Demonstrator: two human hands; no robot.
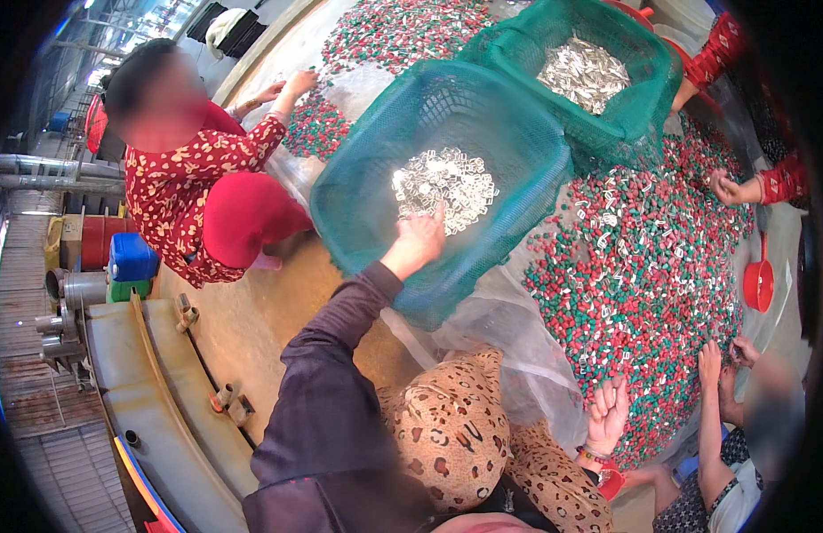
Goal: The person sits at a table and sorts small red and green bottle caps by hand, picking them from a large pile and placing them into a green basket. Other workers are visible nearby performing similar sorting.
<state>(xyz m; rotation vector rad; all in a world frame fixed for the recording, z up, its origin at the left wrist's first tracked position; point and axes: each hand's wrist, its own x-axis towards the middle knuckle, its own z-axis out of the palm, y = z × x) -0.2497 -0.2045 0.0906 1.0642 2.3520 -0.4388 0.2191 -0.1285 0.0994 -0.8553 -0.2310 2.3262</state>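
My left hand [419, 238] reaches into a big basket lined with green-blue mesh [340, 191]. Its fingers are apart, the index stretched out, at the near edge of a heap of small pale, shiny frame-shaped pieces [456, 186] on the basket's bottom. Nothing shows held in it. My right hand [607, 410], a bracelet at its wrist, has curled fingers at the near edge of a wide spread of red and green pellets [643, 311] mixed with the same pale pieces. Whatever lies inside those fingers is hidden.
A second mesh-lined basket [647, 115] holds silvery pieces. At left squats a person in red patterned clothes [194, 178], hands over pellets; other people's hands [736, 188] work along the right side. A red scoop [759, 282] and clear plastic sheeting [509, 329] lie around the spread.
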